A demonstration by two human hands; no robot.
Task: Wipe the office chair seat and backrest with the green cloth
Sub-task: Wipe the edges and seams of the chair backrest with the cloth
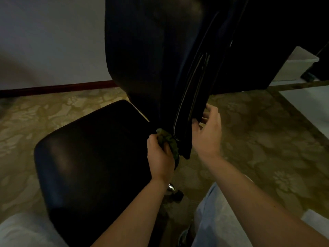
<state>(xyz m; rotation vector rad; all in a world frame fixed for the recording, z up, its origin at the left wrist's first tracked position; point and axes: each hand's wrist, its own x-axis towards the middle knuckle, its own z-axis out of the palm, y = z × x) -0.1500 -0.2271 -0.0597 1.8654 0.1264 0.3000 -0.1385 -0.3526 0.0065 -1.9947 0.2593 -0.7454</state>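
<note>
The left hand has its fingers curled closed around the green cloth. The cloth is bunched into a small ball, and it is pressed against the low end of the backrest, at the place where the backrest comes down to the far right corner of the seat. Only a part of the cloth shows above the thumb and the knuckles.

The right hand is just to the right of it. This hand is half closed: the thumb lies on the near face of the backrest's lower edge and the fingers bend around its right side, so it holds the edge. A thin light piping line runs along this edge upward.

The chair is black and a little shiny. The seat spreads to the left and near side, and the backrest rises tall in the far middle. Under the seat, near the left wrist, a small chrome part shines.

The floor is a carpet with a pale flower pattern. At the far left there is a light wall with a dark red baseboard. At the far right a white box stands beside dark furniture. The person's light trouser leg shows at the near side.
</note>
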